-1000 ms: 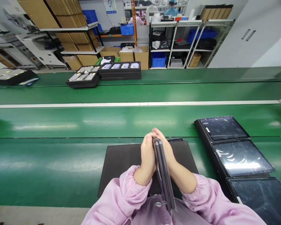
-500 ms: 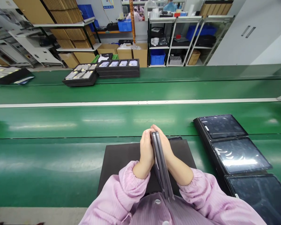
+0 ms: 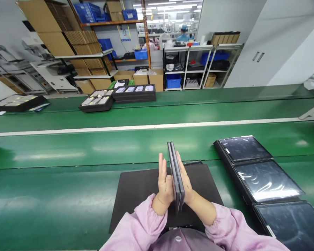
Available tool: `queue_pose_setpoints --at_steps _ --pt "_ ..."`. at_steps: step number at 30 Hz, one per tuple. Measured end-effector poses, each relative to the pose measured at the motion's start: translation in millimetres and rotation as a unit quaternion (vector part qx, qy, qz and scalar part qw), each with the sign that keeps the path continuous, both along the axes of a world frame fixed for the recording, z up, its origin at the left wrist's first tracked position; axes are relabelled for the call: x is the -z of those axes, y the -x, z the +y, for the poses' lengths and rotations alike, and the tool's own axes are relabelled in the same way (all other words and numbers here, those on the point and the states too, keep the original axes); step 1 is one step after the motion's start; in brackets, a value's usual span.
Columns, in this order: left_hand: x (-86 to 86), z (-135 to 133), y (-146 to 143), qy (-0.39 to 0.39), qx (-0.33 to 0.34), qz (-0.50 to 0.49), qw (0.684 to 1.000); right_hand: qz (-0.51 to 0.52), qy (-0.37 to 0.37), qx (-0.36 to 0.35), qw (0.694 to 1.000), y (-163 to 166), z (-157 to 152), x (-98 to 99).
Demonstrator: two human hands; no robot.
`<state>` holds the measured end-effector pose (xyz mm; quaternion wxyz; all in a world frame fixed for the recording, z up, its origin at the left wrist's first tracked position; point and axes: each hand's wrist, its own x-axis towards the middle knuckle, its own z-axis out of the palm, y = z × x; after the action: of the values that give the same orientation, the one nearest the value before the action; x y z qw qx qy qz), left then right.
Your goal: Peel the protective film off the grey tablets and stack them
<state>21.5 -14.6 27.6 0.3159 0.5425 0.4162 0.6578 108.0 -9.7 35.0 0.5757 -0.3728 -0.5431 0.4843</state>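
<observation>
Two thin dark tablets (image 3: 176, 176), stacked face to face and held on edge, stand between my palms above a black mat (image 3: 136, 195). My left hand (image 3: 164, 183) presses flat against their left side, fingers straight and together. My right hand (image 3: 186, 184) presses against the right side the same way. The tablets stick out beyond my fingertips toward the green belt. Pink sleeves cover both forearms.
A row of dark tablets in a black tray (image 3: 261, 181) lies at my right on the green conveyor (image 3: 68, 153). Black trays of small parts (image 3: 120, 96) sit across the belt. Shelves with cardboard boxes and blue bins stand behind; people work far back.
My fingers, curled over the tablets' far end before, are now straightened flat along their sides. The tablets have slid forward past my fingertips. My head has tilted up slightly.
</observation>
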Motion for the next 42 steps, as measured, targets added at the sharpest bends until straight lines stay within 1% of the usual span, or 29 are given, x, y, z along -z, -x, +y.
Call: queue_pose_setpoints --at_steps 2,4,6,8,11,15,23,29,32,33,35,38,40,42 --pt "-22.4 -2 -4 -0.023 0.028 -0.003 0.999 0.051 -0.013 -0.042 0.998 0 -2 -16.9" --pt "-41.8 -6 -7 -0.024 0.05 -0.003 0.998 0.085 -0.006 -0.066 0.994 0 -6 -31.7" --pt "-55.2 -10 -9 -0.017 0.057 -0.005 0.998 0.09 0.008 -0.064 0.994 -2 -11 -42.4" --pt "-63.3 -15 -10 -0.012 0.052 -0.005 0.999 0.082 0.02 -0.057 0.995 -4 -17 -50.2" --pt "-71.0 -23 -11 -0.008 0.038 0.0 0.999 0.074 0.027 -0.062 0.995 -7 -25 -59.5" --pt "-78.5 -33 -13 -0.017 0.034 0.001 0.999 0.076 0.015 -0.061 0.995 -9 -34 -68.4" --pt "-84.5 -46 -22 -0.05 0.007 0.005 0.999 0.118 0.025 -0.089 0.989 -12 -45 -75.1" --pt "-89.7 -53 -25 -0.036 -0.003 0.02 0.999 0.147 0.034 -0.093 0.984 -15 -50 -79.1" --pt "-99.8 -48 -28 0.025 0.0 -0.008 1.0 0.152 0.069 -0.074 0.983 -14 -46 -87.0" --pt "-104.2 -45 -30 0.059 0.002 -0.027 0.998 0.16 0.093 -0.061 0.981 -14 -44 -91.2" --pt "-113.1 -38 -34 0.134 0.01 -0.086 0.987 0.182 0.167 -0.031 0.968 -12 -40 -100.5" --pt "-122.0 -32 -42 0.238 0.027 -0.199 0.95 0.226 0.288 0.0 0.931 -11 -36 -110.0" --pt "-123.4 -32 -46 0.285 0.024 -0.252 0.924 0.244 0.334 0.011 0.91 -10 -36 -109.3" --pt "-121.5 -34 -49 0.324 0.001 -0.273 0.906 0.254 0.364 0.017 0.896 -10 -36 -103.7"
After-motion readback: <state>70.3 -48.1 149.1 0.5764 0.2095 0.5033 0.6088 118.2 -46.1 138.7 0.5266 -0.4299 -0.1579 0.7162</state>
